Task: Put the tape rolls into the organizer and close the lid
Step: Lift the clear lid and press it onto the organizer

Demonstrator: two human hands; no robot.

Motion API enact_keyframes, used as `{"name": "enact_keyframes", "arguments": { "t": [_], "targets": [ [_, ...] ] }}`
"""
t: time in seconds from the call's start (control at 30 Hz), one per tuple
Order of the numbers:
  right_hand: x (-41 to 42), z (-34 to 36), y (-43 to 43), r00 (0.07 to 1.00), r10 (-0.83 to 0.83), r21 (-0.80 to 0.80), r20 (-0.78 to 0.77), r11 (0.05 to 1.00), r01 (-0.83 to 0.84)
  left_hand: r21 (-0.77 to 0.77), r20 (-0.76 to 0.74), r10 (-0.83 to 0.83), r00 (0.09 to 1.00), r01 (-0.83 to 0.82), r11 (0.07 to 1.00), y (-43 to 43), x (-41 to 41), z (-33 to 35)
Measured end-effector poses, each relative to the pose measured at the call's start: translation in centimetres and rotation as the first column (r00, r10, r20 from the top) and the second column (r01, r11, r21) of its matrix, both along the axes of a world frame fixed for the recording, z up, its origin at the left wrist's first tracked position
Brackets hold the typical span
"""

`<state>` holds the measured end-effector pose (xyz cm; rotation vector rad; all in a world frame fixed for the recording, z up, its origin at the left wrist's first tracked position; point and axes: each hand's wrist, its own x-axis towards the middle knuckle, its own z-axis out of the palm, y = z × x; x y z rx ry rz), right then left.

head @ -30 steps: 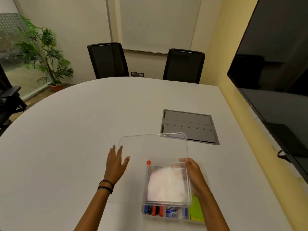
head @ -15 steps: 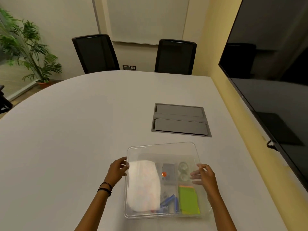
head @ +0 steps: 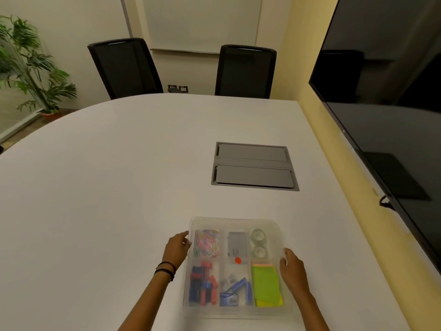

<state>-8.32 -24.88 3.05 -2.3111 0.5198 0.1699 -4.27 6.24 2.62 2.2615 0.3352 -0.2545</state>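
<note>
A clear plastic organizer point(head: 191, 306) sits on the white table near me, with its clear lid point(head: 235, 222) lying flat over it. Two clear tape rolls point(head: 259, 242) lie in the back right compartment, seen through the lid. My left hand point(head: 176, 248) presses its fingertips against the lid's left edge. My right hand point(head: 292, 267) grips the lid's right edge. A small red dot point(head: 238, 260) marks the lid's middle.
Other compartments hold coloured paper clips point(head: 206, 242), a grey block point(head: 236, 243), red and blue clips point(head: 202, 286), a blue stapler point(head: 236, 292) and green sticky notes point(head: 266, 285). A grey cable hatch point(head: 254, 167) lies beyond. A black screen point(head: 381, 96) hangs on the right wall.
The lid has gone from tilted upright above the organizer to lying flat on it. Both hands have moved to its left and right edges.
</note>
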Motion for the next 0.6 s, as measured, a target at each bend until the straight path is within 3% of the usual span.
{"name": "enact_keyframes", "arguments": {
  "t": [0.3,0.6],
  "targets": [
    [1.9,-0.9,0.3,1.0,0.006,0.013,0.016,1.0,-0.007,0.111,0.012,-0.013,1.0,0.011,0.994,-0.9,1.7,-1.4],
    [2.2,-1.8,0.5,0.999,0.017,-0.009,0.03,1.0,-0.017,0.17,-0.082,-0.09,0.993,0.103,0.98,0.1,1.6,-2.6]
  ]
}}
